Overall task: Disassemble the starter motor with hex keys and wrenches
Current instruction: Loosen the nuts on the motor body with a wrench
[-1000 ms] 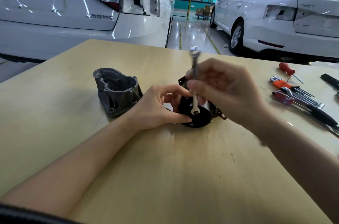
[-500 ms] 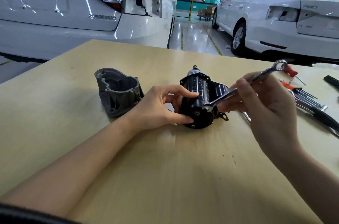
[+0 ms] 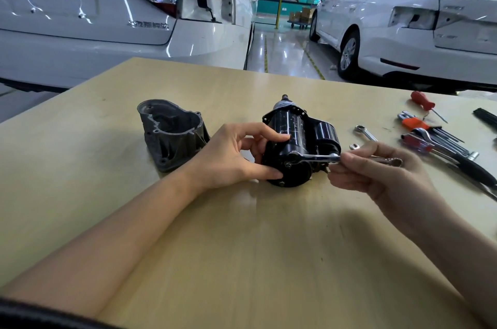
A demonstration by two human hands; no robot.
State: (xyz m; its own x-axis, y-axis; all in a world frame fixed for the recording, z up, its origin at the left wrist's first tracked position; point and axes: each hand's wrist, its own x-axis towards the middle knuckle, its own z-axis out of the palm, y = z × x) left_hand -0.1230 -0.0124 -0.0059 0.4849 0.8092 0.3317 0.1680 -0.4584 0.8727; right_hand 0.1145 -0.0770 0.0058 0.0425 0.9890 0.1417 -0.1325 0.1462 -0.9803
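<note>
Starter motor (image 3: pixel 293 140) lying on its side mid-counter (image 3: pixel 242 248), gripped at the near end by left hand (image 3: pixel 231 156). Wrench (image 3: pixel 317 158) pinched in right hand (image 3: pixel 382 172), head seated on end bolt. Grey housing (image 3: pixel 172 135) just left.

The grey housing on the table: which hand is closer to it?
Left. The left hand grips the motor just right of the grey housing, almost beside it. The right hand holds the wrench on the motor's far side.

Bare forearms and hands (image 3: pixel 228 156), a dark garment edge (image 3: pixel 40 315) below.
</note>
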